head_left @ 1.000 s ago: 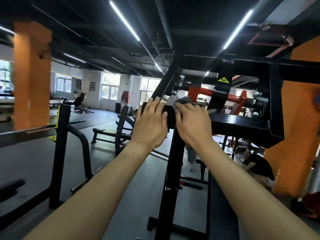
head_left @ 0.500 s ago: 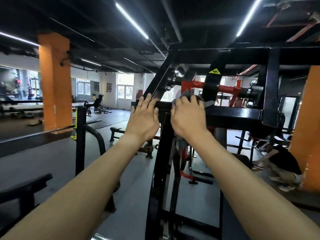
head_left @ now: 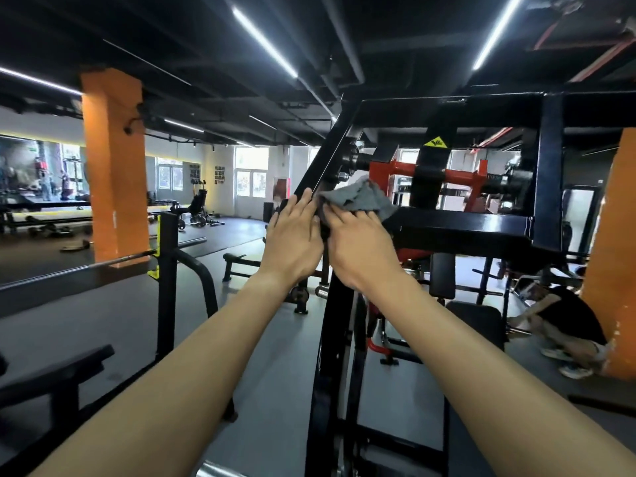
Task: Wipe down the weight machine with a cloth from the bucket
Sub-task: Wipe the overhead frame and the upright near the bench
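The black weight machine [head_left: 464,225] stands right in front of me, with red parts behind its frame. My left hand [head_left: 292,235] lies with straight fingers against the slanted black post [head_left: 330,156]. Just right of it, my right hand [head_left: 361,246] holds a grey cloth [head_left: 361,196] against the joint of that post and the horizontal beam. The cloth bunches up above my fingertips and hides them. No bucket is in view.
Orange pillars stand at the left [head_left: 113,166] and far right [head_left: 616,253]. A person [head_left: 568,325] crouches on the floor by the right pillar. A black rack [head_left: 168,270] and a padded bench [head_left: 51,373] are at my lower left, and a flat bench [head_left: 241,263] lies farther back.
Both hands slid from the top of the horizontal bar up to the slanted post. The cloth, earlier mostly under my right palm, now bunches above my fingers.
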The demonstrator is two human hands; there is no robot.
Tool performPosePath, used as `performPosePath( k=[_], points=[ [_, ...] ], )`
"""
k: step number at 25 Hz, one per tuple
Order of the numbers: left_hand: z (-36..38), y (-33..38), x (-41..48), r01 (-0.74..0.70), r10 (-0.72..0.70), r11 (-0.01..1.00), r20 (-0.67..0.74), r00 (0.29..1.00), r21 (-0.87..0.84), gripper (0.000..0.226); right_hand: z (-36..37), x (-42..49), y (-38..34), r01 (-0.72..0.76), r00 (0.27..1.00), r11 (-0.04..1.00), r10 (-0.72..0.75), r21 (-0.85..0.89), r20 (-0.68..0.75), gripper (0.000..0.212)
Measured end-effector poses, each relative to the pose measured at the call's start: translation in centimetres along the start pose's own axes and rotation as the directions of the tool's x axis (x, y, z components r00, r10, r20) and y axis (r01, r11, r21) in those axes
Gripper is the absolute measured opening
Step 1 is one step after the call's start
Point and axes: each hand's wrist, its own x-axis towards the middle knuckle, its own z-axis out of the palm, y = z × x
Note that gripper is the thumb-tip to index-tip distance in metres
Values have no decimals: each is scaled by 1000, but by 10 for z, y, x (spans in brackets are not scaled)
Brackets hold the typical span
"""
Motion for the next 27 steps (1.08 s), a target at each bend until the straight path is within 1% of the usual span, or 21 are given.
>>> performPosePath(
  k=[2,4,5,6,7,8,10,11,12,14,16,18,21,24,25,27],
  points=[
    [-3,-3,-5,-40,36,997,-72,997,-61,54,0,-3,-5,44,999,999,-45,15,31,61],
    [-10,-15,-7,-86,64,987,-156,986,-138,45,0,-11,-5,31,999,999,-31,-18,22,63],
    [-14,-24,-6,-83,50,983,-194,980,-166,41,-1,-14,-6,24,1000,998,-24,-51,14,63],
    [-16,-32,-2,-49,3,977,-215,977,-208,38,-3,-12,-9,21,1000,997,-20,-74,17,64],
    [-18,-39,2,19,-76,959,-191,979,-282,36,-4,-5,-15,29,999,997,-26,-76,34,64],
    [-22,-46,6,102,-157,917,-114,981,-385,33,-3,6,-24,53,997,997,-49,-60,61,65],
    [-25,-54,11,263,-260,770,91,961,-582,28,4,31,-45,92,990,995,-89,-29,111,68],
    [-26,-57,13,314,-274,709,163,948,-632,28,9,41,-54,96,988,995,-92,-32,122,70],
    [-27,-61,16,342,-279,658,205,938,-671,29,15,48,-62,93,989,995,-87,-44,121,71],
    [-27,-72,20,369,-272,580,254,928,-726,31,27,48,-68,83,990,992,-72,-92,119,74],
    [-25,-83,20,395,-241,561,313,919,-727,32,31,39,-64,111,990,982,-96,-152,104,74],
    [-22,-93,22,424,-217,533,365,905,-732,29,28,37,-57,128,991,973,-119,-193,57,68],
    [-20,-100,28,462,-216,469,410,886,-753,28,26,53,-58,50,998,988,-45,-147,34,66],
    [-17,-100,34,469,-232,438,408,883,-767,36,29,47,-74,-44,999,998,45,-51,17,64],
    [-18,-97,32,459,-223,429,401,888,-778,39,29,37,-77,-60,998,996,60,-62,-9,61],
    [-20,-93,29,440,-212,430,385,898,-789,46,25,19,-81,-101,991,983,85,-156,-104,50]
  ],
)
